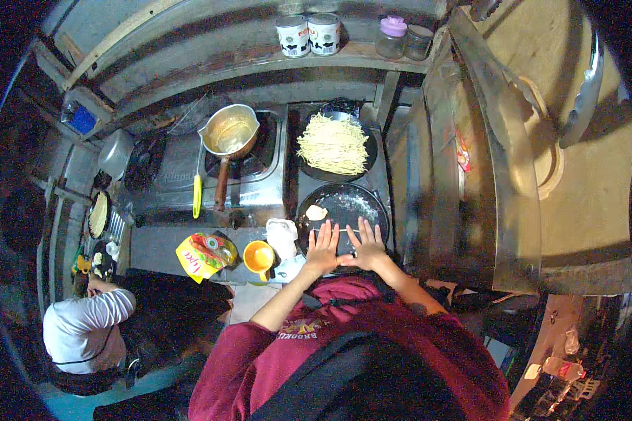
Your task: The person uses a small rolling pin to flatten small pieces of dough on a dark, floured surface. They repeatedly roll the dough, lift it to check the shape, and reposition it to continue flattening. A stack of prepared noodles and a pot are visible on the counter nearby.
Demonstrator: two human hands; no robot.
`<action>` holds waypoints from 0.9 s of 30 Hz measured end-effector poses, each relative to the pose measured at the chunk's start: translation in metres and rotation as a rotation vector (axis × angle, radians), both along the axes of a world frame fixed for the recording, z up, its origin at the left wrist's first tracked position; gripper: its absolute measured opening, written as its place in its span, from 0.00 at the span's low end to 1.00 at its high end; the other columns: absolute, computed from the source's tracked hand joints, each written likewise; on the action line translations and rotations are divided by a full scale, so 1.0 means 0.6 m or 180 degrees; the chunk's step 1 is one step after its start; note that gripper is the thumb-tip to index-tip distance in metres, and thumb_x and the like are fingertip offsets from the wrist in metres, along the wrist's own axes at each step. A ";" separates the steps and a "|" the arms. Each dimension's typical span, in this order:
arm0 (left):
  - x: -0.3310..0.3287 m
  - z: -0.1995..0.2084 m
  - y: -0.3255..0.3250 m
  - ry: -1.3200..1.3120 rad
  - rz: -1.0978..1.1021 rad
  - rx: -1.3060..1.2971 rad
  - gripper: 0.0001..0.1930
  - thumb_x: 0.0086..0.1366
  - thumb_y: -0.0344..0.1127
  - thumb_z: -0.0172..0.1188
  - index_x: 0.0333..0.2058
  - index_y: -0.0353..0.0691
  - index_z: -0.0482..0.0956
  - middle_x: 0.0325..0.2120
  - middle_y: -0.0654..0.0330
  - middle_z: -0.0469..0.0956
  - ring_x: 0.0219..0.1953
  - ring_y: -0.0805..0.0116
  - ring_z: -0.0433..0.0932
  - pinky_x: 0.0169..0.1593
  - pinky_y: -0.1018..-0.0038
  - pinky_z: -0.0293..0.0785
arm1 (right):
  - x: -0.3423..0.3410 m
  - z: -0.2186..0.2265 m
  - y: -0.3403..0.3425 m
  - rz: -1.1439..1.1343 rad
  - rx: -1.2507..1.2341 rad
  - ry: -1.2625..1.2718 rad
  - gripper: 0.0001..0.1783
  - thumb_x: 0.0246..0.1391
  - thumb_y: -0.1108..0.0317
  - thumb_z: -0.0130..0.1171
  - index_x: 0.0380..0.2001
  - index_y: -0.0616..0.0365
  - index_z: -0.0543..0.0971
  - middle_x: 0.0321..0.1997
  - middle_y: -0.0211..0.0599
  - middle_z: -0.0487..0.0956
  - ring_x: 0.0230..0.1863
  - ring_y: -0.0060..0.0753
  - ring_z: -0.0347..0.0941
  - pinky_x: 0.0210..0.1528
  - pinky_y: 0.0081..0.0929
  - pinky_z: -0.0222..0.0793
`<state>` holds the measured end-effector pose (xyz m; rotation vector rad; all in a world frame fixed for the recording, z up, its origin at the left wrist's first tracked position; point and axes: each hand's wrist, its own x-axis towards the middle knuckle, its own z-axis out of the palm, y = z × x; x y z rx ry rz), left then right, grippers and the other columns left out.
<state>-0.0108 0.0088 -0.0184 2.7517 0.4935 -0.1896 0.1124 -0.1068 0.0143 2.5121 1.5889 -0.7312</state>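
Note:
Both my hands lie flat, fingers spread, over the near side of a round black tray (371, 205) dusted with white flour. My left hand (323, 247) and my right hand (365, 245) are side by side, thumbs close together. A thin pale strand (357, 230) runs crosswise at my fingers; it looks like rolled dough, partly hidden beneath them. Neither hand grips anything. A small lump of dough (316, 212) sits on the tray just beyond my left fingertips. Behind it, a heap of thin pale dough strands (333, 144) covers another dark round tray (372, 156).
Left of the trays stand a gas stove (263, 186), a saucepan (230, 133) with a brown handle and a yellow-green handle (197, 196). Nearer are a white plastic bag (281, 237), an orange cup (258, 257) and a yellow pouch (202, 257). Another person (84, 330) is at lower left.

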 end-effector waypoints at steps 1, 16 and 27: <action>-0.002 0.009 -0.002 0.0115 -0.0044 0.0081 0.53 0.48 0.75 0.37 0.62 0.38 0.39 0.63 0.48 0.35 0.66 0.54 0.37 0.62 0.49 0.31 | 0.007 -0.004 -0.003 0.0026 -0.0020 -0.0059 0.60 0.33 0.31 0.55 0.64 0.45 0.40 0.67 0.55 0.31 0.69 0.51 0.26 0.64 0.55 0.22; 0.024 0.031 -0.001 -0.0573 0.0056 -0.0542 0.47 0.56 0.67 0.40 0.62 0.35 0.40 0.63 0.47 0.38 0.65 0.53 0.37 0.61 0.48 0.31 | 0.002 -0.020 0.026 -0.0036 0.0810 0.0081 0.56 0.40 0.48 0.60 0.63 0.56 0.37 0.67 0.55 0.30 0.69 0.51 0.25 0.65 0.51 0.27; 0.006 0.013 0.005 -0.0095 0.0097 0.0301 0.51 0.50 0.72 0.40 0.62 0.37 0.41 0.64 0.51 0.38 0.66 0.59 0.37 0.61 0.48 0.29 | 0.017 -0.022 0.027 -0.0320 0.0552 -0.0234 0.63 0.34 0.36 0.58 0.63 0.56 0.37 0.67 0.55 0.30 0.69 0.51 0.26 0.65 0.48 0.24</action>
